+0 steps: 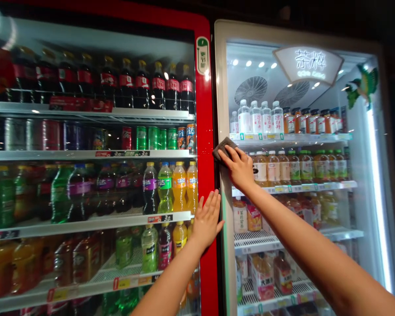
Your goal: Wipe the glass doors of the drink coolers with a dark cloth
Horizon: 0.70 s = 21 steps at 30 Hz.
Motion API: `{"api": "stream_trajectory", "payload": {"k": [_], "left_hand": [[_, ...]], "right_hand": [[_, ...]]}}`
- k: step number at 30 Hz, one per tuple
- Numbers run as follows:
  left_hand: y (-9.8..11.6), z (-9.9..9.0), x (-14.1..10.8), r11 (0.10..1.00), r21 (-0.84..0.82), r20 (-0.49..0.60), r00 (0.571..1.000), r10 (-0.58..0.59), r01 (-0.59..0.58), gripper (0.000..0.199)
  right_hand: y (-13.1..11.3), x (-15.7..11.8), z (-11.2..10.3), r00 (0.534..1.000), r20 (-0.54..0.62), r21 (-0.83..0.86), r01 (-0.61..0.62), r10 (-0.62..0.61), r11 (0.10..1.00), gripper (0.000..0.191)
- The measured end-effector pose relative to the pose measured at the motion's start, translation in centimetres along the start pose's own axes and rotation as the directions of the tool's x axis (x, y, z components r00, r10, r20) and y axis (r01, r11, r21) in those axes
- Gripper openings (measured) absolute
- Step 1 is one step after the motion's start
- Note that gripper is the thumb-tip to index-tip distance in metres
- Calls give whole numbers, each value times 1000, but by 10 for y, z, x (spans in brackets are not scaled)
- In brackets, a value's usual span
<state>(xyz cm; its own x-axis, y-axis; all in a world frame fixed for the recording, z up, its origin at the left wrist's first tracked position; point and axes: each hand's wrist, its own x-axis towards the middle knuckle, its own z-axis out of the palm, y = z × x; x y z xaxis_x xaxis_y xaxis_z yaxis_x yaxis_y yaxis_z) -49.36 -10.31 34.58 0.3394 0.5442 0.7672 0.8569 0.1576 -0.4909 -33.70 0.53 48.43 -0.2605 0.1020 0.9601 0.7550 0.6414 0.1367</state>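
My right hand (239,166) presses a dark grey cloth (224,147) against the pale left frame (221,105) of the right-hand drinks fridge. Its fingers lie over the folded cloth, which covers part of the frame's edge. Lower and to the left, my left hand (206,219) rests flat with fingers stretched on the red door frame (206,131) of the left-hand fridge. Nothing is in it. A narrow dark gap runs between the two fridges.
Behind glass on the left stand cola bottles (108,81), cans (147,138) and orange soda bottles (179,186). The right fridge holds water bottles (244,117) and tea bottles (304,166) on lit shelves. A lit sign (308,66) is near its top.
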Motion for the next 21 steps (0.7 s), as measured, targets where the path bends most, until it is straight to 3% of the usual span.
{"api": "stream_trajectory", "payload": {"k": [5,12,21], "left_hand": [[10,-1,-5,997,-32,52,997,-61,63,101],[18,4,-21,995,-66,98,993,-63,70,102],[26,1,-43,992,-106,196,980,-44,66,98]], "right_hand": [[-6,-56,8,998,57,-4,40,-40,999,65],[-20,-123,22,998,-25,29,62,-61,998,63],[-33,-177,27,1000,-4,56,8,-7,998,61]]}}
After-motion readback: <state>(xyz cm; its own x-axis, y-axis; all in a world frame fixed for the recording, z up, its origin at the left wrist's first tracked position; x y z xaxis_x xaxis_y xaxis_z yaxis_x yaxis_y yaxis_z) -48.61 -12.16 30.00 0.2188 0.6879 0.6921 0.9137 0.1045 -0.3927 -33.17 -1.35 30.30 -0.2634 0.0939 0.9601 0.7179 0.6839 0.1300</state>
